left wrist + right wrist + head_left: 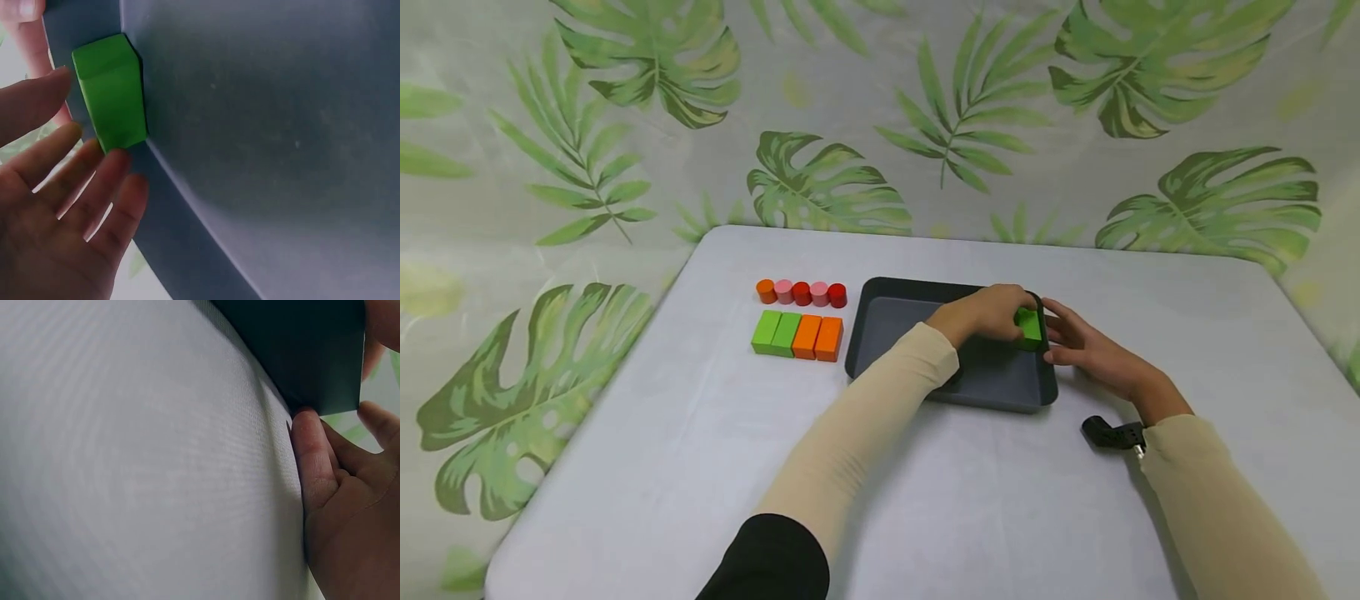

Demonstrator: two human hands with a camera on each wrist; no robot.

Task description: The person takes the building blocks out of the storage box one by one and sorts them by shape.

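Note:
A dark grey rectangular tray [902, 333] lies on the table. Inside it, against the right wall, rests a green block [1030, 331]. My left hand [988, 312] reaches over the tray to this block. In the left wrist view the fingers of that hand are fairly straight, their tips right at one end of the green block [112, 100], and the thumb lies apart from it. My right hand [1090, 354] is outside the tray at its right wall, fingers extended. Seen from the right wrist, a fingertip [306, 422] meets the bottom corner of the tray wall [312, 362].
Left of the tray, two green blocks [775, 333] and two orange blocks [817, 337] form a row. Behind them stands a line of several small orange, pink and red cylinders [802, 293]. A black wrist camera [1112, 435] juts from the right sleeve over the white table [1000, 500].

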